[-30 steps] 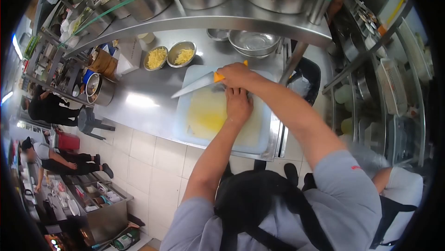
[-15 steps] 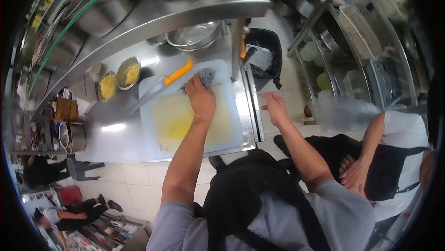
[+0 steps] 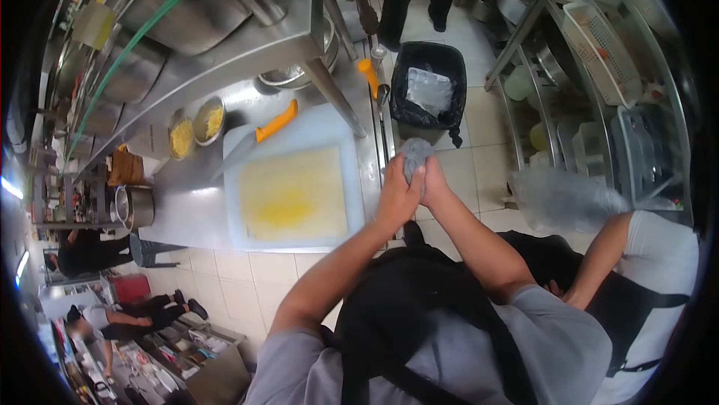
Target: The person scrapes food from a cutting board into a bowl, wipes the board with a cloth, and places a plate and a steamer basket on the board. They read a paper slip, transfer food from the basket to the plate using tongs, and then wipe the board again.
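A crumpled grey cloth (image 3: 416, 152) is gripped between my two hands, beyond the right edge of the table. My left hand (image 3: 401, 189) closes round it from the left. Against its right side presses my right hand (image 3: 434, 180), fingers partly hidden. On the table lies a pale cutting board (image 3: 234, 214) whose yellowish middle is stained brighter yellow. Across its far left corner rests a knife with an orange handle (image 3: 277, 120), its blade pointing left.
Two metal bowls (image 3: 202, 109) of yellow shreds stand left of the knife. A black-lined bin (image 3: 404, 109) holding clear plastic is on the floor ahead. An overhead steel shelf (image 3: 247, 68) crosses the table. A person in a black apron (image 3: 625, 285) is close at right.
My left hand has lifted the grey cloth off the cutting board and carried it right, past the table edge. My right hand has come in to meet it. The view has shifted right.
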Demonstrator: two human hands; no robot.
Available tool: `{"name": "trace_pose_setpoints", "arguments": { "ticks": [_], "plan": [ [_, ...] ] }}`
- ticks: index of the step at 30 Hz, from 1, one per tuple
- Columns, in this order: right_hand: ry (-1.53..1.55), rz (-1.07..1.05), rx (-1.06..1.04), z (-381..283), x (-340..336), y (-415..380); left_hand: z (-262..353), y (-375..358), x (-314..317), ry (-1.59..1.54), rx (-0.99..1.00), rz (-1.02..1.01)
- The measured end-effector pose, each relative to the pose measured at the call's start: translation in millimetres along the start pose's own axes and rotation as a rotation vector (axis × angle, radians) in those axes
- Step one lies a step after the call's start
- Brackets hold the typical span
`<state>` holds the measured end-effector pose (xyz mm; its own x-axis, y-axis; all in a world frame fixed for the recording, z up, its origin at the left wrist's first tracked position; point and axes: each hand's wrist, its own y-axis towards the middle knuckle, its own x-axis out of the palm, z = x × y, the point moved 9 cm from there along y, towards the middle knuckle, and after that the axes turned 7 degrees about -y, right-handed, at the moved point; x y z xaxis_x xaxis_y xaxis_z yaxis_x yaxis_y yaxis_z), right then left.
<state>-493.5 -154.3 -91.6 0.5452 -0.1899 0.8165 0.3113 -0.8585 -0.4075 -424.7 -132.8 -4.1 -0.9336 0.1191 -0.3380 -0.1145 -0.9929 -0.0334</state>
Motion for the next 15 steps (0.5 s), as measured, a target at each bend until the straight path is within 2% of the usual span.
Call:
{"name": "trace_pose_setpoints", "arguments": {
  "ticks": [1,3,4,5,7,9,10,11,12,13,14,15],
  "plan": [
    [-0.008,0.008,0.021,-7.1,14.0,-12.6,-1.8,-0.3,-4.1,-0.009,-0.019,0.011],
    [-0.068,0.069,0.076,-17.1,34.3,-18.8,17.0,-1.2,-22.3,0.360,0.221,0.030],
    [-0.203,0.029,0.111,-11.9,30.9,-10.8,25.5,-8.2,-34.1,0.348,0.167,0.049],
    [-0.212,0.045,0.131,-11.5,30.3,-8.9,41.3,-23.9,-41.9,0.333,0.144,0.051],
    [-0.646,0.043,-0.044,-39.3,44.1,11.4,82.2,-59.5,-60.5,0.229,0.263,0.106],
    [-1.024,0.144,-0.266,-72.0,51.5,56.9,49.9,-103.4,-44.5,-0.122,-0.125,-0.229],
    [-1.031,0.145,-0.255,-72.1,56.9,69.8,10.9,-126.7,-28.1,-0.310,-0.402,-0.417],
    [-1.321,0.104,-0.467,-78.8,79.9,68.5,-31.0,-162.6,-7.6,-0.506,-0.690,-0.609],
    [-1.610,0.040,-0.690,-76.0,101.0,62.2,-62.7,-178.9,-2.7,-0.525,-0.700,-0.605],
    [-1.625,0.028,-0.677,-68.0,97.3,63.5,-104.4,-199.8,6.5,-0.773,-0.942,-0.494],
    [-1.767,-0.065,-0.715,-49.8,97.9,57.0,-133.1,-223.0,19.8,-1.023,-1.182,-0.367],
    [-1.902,-0.162,-0.751,-28.5,98.5,43.9,-143.9,-232.2,28.1,-1.041,-1.191,-0.359]
  ]
}}
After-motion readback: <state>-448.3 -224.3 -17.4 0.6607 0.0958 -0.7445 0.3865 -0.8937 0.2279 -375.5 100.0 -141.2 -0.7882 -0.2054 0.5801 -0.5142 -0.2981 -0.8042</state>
